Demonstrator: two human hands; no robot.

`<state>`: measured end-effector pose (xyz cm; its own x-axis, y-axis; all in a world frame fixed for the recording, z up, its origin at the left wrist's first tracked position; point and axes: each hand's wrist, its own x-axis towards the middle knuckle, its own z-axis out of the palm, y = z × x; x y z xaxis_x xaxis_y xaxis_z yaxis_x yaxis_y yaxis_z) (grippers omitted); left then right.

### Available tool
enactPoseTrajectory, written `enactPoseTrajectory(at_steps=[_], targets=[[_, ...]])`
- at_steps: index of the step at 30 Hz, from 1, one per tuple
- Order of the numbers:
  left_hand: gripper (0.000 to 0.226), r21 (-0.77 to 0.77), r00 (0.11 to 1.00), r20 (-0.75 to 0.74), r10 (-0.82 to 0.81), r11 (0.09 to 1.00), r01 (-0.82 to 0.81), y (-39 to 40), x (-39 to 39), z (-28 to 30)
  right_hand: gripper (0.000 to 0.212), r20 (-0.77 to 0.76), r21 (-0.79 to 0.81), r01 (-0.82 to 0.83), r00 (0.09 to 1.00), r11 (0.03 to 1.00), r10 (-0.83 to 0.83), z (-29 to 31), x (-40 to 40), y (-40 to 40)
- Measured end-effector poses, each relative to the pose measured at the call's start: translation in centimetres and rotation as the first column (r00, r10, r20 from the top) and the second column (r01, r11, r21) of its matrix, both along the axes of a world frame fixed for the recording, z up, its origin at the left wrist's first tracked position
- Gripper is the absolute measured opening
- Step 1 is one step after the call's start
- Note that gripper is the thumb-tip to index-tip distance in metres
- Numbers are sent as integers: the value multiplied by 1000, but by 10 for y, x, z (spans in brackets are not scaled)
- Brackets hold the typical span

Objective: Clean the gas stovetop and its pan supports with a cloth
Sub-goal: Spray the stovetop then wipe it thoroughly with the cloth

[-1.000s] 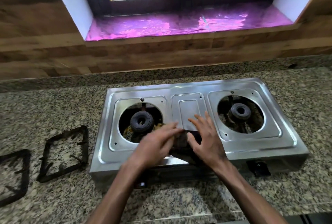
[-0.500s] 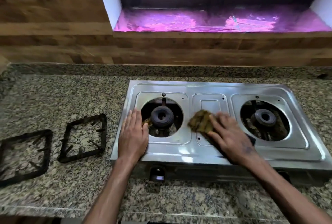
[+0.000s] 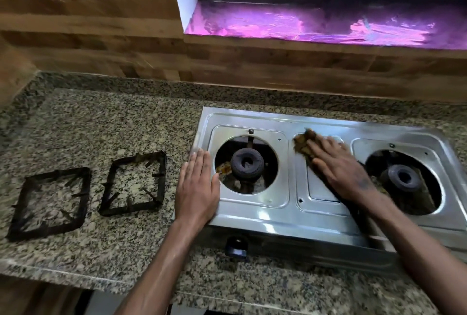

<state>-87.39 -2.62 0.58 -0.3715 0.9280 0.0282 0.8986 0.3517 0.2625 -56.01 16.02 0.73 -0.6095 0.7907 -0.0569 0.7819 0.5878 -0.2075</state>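
A steel two-burner gas stovetop (image 3: 255, 216) stands on the granite counter. My right hand (image 3: 338, 165) presses a brown cloth (image 3: 303, 141) flat onto the middle panel between the left burner (image 3: 247, 163) and the right burner (image 3: 404, 178); straight fingers cover most of the cloth. My left hand (image 3: 197, 188) lies flat, fingers straight, on the stove's left edge. Two black square pan supports (image 3: 49, 203) (image 3: 134, 183) lie off the stove on the counter to the left.
The speckled granite counter (image 3: 101, 125) runs to a wood-look wall at the back and left. A purple-lined window sill (image 3: 316, 26) sits above. A black control knob (image 3: 236, 245) sticks out of the stove's front face.
My right hand has pushed the cloth farther back along the middle panel. My left hand stays flat on the stove's left edge. The camera has swung to the left.
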Motion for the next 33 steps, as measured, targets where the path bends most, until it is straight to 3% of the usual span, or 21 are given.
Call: enactPoseTrajectory(at_steps=[4, 6, 9, 11, 14, 18, 25, 30, 33], targets=[[61, 18, 1000, 11, 21, 1000, -21, 1, 3, -1, 67, -14, 21, 241, 970, 970, -241, -3, -58, 28], [60, 25, 1000, 21, 23, 999, -24, 1, 3, -2, 66, -12, 21, 134, 991, 991, -134, -2, -85, 25], [59, 37, 1000, 20, 22, 999, -23, -1, 3, -4, 63, 44, 36, -194, 980, 980, 192, -1, -85, 26], [59, 45, 999, 25, 30, 999, -31, -1, 2, -5, 64, 41, 34, -175, 984, 984, 173, 1, -85, 41], [58, 62, 998, 52, 39, 997, -42, 0, 3, -7, 66, 14, 55, 10, 1000, 998, -11, 3, -117, 62], [62, 198, 980, 190, 58, 976, -96, 0, 3, 0, 58, 27, 45, -96, 995, 994, 95, 3, -198, 60], [61, 519, 872, 482, 85, 774, -362, -11, 1, 14, 59, 55, -46, -454, 888, 890, 456, 13, -294, 2], [59, 529, 676, 733, 73, 563, -635, -19, -17, 20, 57, 26, -85, -632, 772, 771, 635, 19, -272, -73], [63, 495, 648, 758, 69, 586, -642, -27, -41, 31, 60, -19, -77, -680, 732, 729, 681, 15, -249, -121]])
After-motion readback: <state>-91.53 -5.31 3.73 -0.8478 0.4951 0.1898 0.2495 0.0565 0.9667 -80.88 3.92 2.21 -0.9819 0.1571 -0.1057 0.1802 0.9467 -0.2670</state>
